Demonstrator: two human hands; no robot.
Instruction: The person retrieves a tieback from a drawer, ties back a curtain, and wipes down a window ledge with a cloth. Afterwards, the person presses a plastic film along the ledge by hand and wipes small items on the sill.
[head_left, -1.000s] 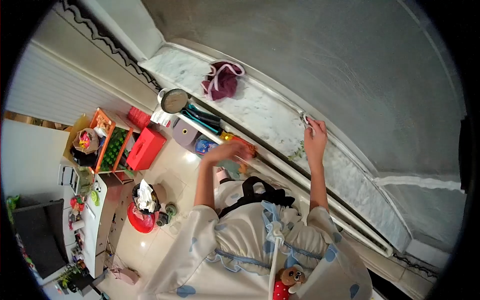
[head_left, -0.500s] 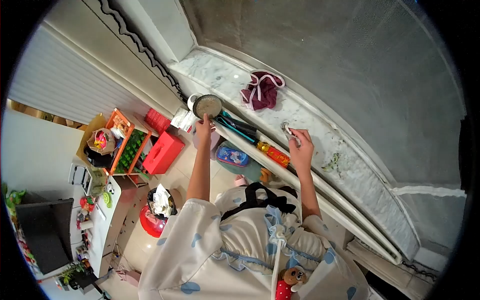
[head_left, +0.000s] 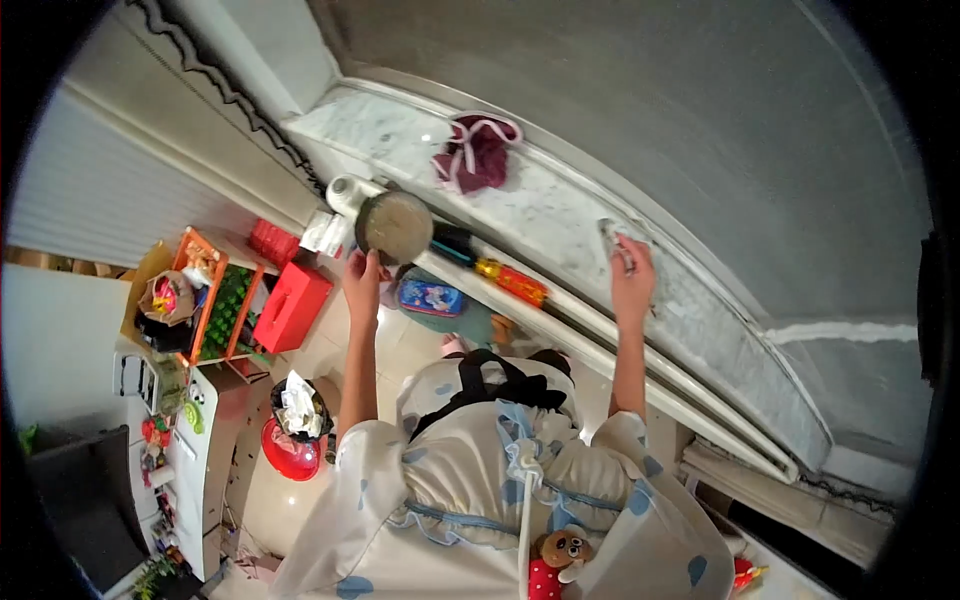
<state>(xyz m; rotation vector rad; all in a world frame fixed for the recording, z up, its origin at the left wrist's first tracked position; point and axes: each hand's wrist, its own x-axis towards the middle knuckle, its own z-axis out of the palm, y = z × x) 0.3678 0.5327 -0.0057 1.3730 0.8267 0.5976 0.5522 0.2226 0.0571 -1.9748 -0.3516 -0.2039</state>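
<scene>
My left hand [head_left: 362,285] is closed on the near edge of a round dark-rimmed dish [head_left: 395,228] with a greyish inside, held over the radiator pipes' left end. On the marble sill [head_left: 560,215], my right hand [head_left: 631,270] pinches a small pale object [head_left: 609,232] too small to make out. A crumpled maroon cloth [head_left: 477,155] with pale pink trim lies on the sill to the left of my right hand.
White pipes [head_left: 600,345] run along the sill's near side, with a red and yellow packet [head_left: 512,283] between them. Below are a blue case [head_left: 430,297], a red box [head_left: 292,308], an orange shelf rack [head_left: 210,300] and a bin [head_left: 300,408] holding white paper.
My left hand has reached the round dish, gripped it and lifted it off the pipes' end. My right hand remains at the sill; the green bits near it no longer show. The view has shifted.
</scene>
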